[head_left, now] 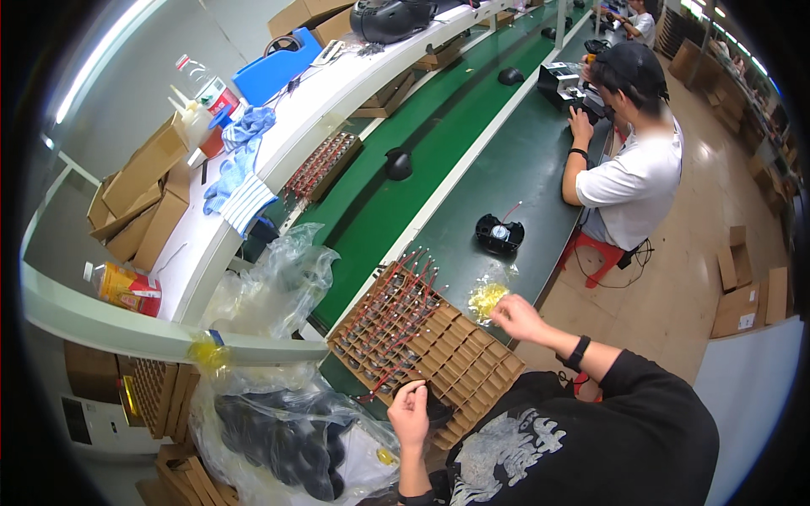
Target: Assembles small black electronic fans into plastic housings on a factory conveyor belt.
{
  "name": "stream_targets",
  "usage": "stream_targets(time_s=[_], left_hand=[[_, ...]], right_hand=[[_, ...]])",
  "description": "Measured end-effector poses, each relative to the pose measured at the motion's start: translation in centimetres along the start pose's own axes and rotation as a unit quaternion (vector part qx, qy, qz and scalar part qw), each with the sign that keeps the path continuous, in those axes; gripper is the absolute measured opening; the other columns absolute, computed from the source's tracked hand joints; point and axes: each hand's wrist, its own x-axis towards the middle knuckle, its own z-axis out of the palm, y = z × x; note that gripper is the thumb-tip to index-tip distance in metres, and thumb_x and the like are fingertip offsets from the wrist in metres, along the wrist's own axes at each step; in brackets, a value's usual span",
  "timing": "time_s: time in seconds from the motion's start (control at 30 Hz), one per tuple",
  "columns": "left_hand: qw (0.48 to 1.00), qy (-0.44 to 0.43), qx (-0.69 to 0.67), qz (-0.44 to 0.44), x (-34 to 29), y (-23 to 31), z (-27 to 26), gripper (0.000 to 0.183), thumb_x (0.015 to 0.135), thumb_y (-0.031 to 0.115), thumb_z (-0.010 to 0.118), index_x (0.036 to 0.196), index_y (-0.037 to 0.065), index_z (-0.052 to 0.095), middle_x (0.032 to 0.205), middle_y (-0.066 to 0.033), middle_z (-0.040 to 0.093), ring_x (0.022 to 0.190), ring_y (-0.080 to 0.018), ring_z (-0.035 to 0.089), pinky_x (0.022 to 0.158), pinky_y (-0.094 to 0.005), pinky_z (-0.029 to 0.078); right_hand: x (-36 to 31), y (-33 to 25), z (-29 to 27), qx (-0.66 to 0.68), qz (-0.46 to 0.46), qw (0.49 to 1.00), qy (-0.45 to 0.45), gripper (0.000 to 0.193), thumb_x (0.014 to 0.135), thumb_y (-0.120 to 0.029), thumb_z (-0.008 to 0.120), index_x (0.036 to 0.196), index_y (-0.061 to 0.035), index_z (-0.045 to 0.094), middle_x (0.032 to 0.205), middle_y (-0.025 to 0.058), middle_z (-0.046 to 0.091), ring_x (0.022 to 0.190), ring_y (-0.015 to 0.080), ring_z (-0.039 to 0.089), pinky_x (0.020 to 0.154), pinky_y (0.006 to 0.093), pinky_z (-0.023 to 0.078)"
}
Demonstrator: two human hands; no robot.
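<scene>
My left hand [409, 415] is closed at the edge of a black rounded shell [436, 410], beside the near edge of a cardboard divider tray [460, 358]. Fingers and thumb appear to grip the shell, partly hiding it. In the tray's left part stand rows of small motors with red wires [388, 316]; many cells on the right side hold none. My right hand [518, 319] is pinched just over a pile of small yellow pieces [488, 299] on clear plastic. Whatever its fingertips hold is too small to make out. Beyond the pile, a black housing [499, 234] has a round metallic part and a red wire.
A green conveyor belt [447, 110] runs along the bench, carrying black domed parts [398, 164]. Left of me, a clear bag [287, 438] holds black round parts. A co-worker [633, 143] sits farther along on the right. Blue striped gloves [240, 190] lie on the white shelf.
</scene>
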Motion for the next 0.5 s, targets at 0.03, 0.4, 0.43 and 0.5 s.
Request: stream_targets(time_s=[0.03,0.4,0.43,0.5], left_hand=[[1.0,0.004,-0.029,0.003,-0.2,0.1,-0.3,0.011,0.088,0.006,0.06,0.095,-0.002,0.063,0.066,0.0079,0.05,0.057,0.0011,0.041,0.051,-0.0151,0.031],[0.985,0.009,-0.164,-0.063,-5.1,-2.2,-3.4,0.014,0.093,0.009,0.052,0.094,-0.001,0.062,0.075,0.0033,0.059,0.058,-0.0001,0.043,0.051,-0.0167,0.031],[0.98,0.001,-0.194,-0.042,-5.5,-2.0,-3.4,0.014,0.093,0.008,0.051,0.095,-0.001,0.062,0.074,0.0039,0.058,0.057,0.0001,0.042,0.049,-0.017,0.03],[0.985,0.056,-0.161,-0.004,-6.0,-1.5,-3.1,0.011,0.089,0.008,0.054,0.088,0.001,0.063,0.062,0.0041,0.053,0.049,-0.0027,0.042,0.045,-0.0197,0.03]], right_hand=[[0.5,2.0,0.7,-0.059,0.052,0.997,0.011,0.023,0.081,-0.022,0.061,0.07,-0.0015,0.063,0.082,0.0171,0.062,0.084,0.033,0.059,0.077,0.041,0.046],[1.2,6.8,1.7,-0.229,0.218,0.949,0.02,0.058,0.062,-0.058,0.074,0.078,-0.0038,0.062,0.084,0.0154,0.062,0.079,0.0319,0.062,0.07,0.0414,0.049],[0.8,6.2,1.2,-0.253,0.171,0.951,0.051,0.055,0.066,-0.054,0.074,0.084,-0.0036,0.06,0.084,0.0156,0.061,0.078,0.0313,0.062,0.068,0.0422,0.049],[0.9,4.5,0.7,-0.25,0.033,0.964,0.085,0.047,0.07,-0.046,0.074,0.084,-0.004,0.058,0.081,0.014,0.06,0.075,0.0311,0.062,0.066,0.0417,0.049]])
